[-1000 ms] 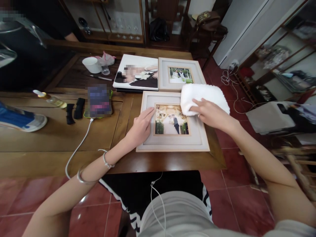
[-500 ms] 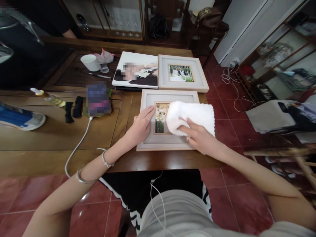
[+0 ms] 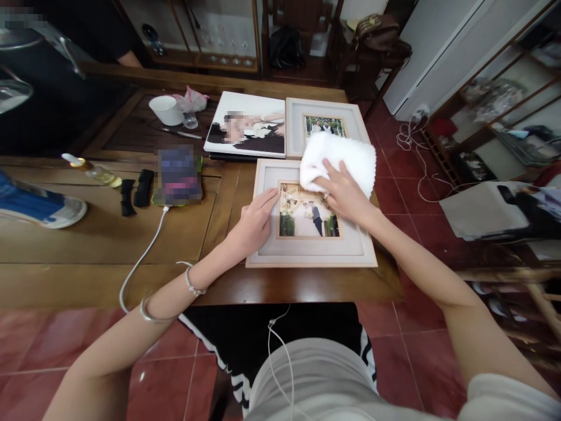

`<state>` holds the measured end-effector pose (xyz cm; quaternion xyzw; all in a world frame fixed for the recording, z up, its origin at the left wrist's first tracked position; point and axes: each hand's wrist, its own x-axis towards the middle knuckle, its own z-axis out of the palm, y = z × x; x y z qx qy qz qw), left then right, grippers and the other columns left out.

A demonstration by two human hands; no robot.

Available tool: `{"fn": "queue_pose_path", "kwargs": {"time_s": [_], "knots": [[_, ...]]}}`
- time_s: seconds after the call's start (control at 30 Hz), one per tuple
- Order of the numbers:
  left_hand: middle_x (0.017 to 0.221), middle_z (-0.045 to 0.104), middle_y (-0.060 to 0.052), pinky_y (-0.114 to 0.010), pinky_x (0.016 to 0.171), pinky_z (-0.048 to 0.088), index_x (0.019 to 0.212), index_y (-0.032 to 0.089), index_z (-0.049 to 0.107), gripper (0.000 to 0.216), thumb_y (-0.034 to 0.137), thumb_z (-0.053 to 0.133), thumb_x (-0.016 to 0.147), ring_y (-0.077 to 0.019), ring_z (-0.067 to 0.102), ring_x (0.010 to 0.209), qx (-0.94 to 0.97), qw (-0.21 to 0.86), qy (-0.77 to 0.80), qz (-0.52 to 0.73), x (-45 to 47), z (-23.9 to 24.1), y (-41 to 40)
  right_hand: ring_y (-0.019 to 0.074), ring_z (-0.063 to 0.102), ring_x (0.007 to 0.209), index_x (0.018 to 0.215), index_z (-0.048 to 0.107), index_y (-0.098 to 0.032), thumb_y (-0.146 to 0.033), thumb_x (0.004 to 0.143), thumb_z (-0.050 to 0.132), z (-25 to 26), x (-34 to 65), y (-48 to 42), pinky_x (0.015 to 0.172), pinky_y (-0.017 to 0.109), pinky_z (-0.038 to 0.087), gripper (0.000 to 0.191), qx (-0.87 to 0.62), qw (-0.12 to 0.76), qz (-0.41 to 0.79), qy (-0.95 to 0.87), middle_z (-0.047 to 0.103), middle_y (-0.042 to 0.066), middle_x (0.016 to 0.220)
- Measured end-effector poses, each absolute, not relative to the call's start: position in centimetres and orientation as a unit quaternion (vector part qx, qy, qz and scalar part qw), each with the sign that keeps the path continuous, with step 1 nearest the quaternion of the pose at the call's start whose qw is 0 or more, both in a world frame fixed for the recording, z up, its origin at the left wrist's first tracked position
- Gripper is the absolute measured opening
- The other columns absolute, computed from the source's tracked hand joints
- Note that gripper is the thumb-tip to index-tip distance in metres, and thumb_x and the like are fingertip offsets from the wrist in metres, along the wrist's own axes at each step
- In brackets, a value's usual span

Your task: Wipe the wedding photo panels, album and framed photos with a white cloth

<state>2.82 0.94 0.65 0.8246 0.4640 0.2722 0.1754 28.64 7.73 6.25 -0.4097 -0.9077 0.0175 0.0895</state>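
Note:
A light wooden picture frame [image 3: 307,252] with a small wedding photo inside lies flat near the table's front edge. My left hand [image 3: 258,217] rests on its left side, fingers stretched out over the border and reaching the photo's edge. In my right hand [image 3: 346,190] is a fluffy white cloth [image 3: 339,155], held over the frame's upper right part. The cloth hides that corner and overlaps the lower part of a second picture frame [image 3: 366,126] behind. Left of this second frame lies a white-edged photo panel [image 3: 245,126].
On the left are a phone [image 3: 179,173] with a white cable [image 3: 144,257], black strips [image 3: 142,188], a dropper bottle [image 3: 94,172] and a blue-and-white object [image 3: 39,202]. A white cup [image 3: 166,110] stands farther back by a crumpled plastic bag [image 3: 195,99]. Another person's arm [image 3: 129,58] shows at upper left.
My right hand has moved the white cloth away from me, toward the frame's top, uncovering most of the photo. My left hand stays on the frame's left side.

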Motion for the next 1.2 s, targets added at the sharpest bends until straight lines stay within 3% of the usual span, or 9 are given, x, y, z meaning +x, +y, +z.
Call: {"fn": "queue_pose_path", "kwargs": {"time_s": [0.17,0.27,0.43,0.63,0.87,1.03,1.2], "knots": [[0.154,0.044,-0.018,-0.056,0.119,0.033,0.147,0.012,0.043,0.055,0.008,0.036,0.093,-0.0278,0.036,0.147,0.816,0.179,0.474,0.277,3.0,0.4,0.9,0.0334,0.036,0.146,0.119,0.064,-0.015,0.003,0.080,0.042,8.5,28.7,1.5,0.114,0.067,0.033,0.048,-0.349,0.002,0.086,-0.933,0.062,0.019,0.137],[0.154,0.044,-0.018,-0.055,0.120,0.032,0.146,0.011,0.045,0.055,0.008,0.036,0.092,-0.0282,0.036,0.147,0.813,0.184,0.479,0.275,3.1,0.4,0.9,0.0319,0.048,0.139,0.117,0.064,-0.016,0.000,0.082,0.041,11.0,29.5,-2.6,0.111,0.057,0.044,0.045,-0.315,-0.061,0.134,-0.938,0.061,0.021,0.138],[0.153,0.045,-0.019,-0.055,0.119,0.033,0.145,0.010,0.046,0.054,0.008,0.037,0.092,-0.0279,0.037,0.146,0.815,0.178,0.476,0.278,3.0,0.3,1.0,0.0253,0.054,0.134,0.112,0.065,-0.024,-0.002,0.081,0.046,12.6,29.6,-6.1,0.113,0.042,0.047,0.042,-0.296,-0.062,0.164,-0.939,0.063,0.011,0.137],[0.151,0.048,-0.017,-0.056,0.119,0.034,0.145,0.013,0.047,0.053,0.010,0.037,0.093,-0.0274,0.037,0.147,0.825,0.174,0.457,0.284,2.7,0.1,1.3,0.0312,0.042,0.143,0.119,0.064,-0.017,0.005,0.078,0.050,8.4,29.2,-1.8,0.115,0.059,0.039,0.048,-0.309,0.005,0.074,-0.948,0.056,0.018,0.145],[0.153,0.047,-0.016,-0.056,0.119,0.034,0.146,0.015,0.046,0.051,0.012,0.035,0.096,-0.0270,0.037,0.147,0.826,0.188,0.449,0.286,2.5,0.1,1.3,0.0343,0.034,0.147,0.131,0.059,-0.014,0.005,0.081,0.049,6.5,29.9,8.1,0.118,0.066,0.027,0.054,-0.420,0.103,-0.024,-0.902,0.050,0.020,0.150],[0.152,0.048,-0.017,-0.056,0.119,0.034,0.146,0.013,0.047,0.050,0.013,0.035,0.097,-0.0275,0.038,0.146,0.823,0.188,0.455,0.283,2.6,0.3,1.3,0.0369,0.026,0.150,0.131,0.058,-0.013,0.007,0.079,0.042,6.7,28.9,10.1,0.117,0.068,0.025,0.059,-0.426,0.078,0.003,-0.901,0.056,0.020,0.144],[0.151,0.049,-0.017,-0.053,0.119,0.036,0.144,0.011,0.049,0.049,0.013,0.034,0.097,-0.0265,0.039,0.145,0.820,0.177,0.464,0.284,2.8,0.4,1.3,0.0384,0.030,0.148,0.122,0.063,-0.013,0.003,0.081,0.043,7.5,28.5,4.8,0.114,0.069,0.029,0.048,-0.360,0.021,0.046,-0.932,0.058,0.019,0.141]]}}
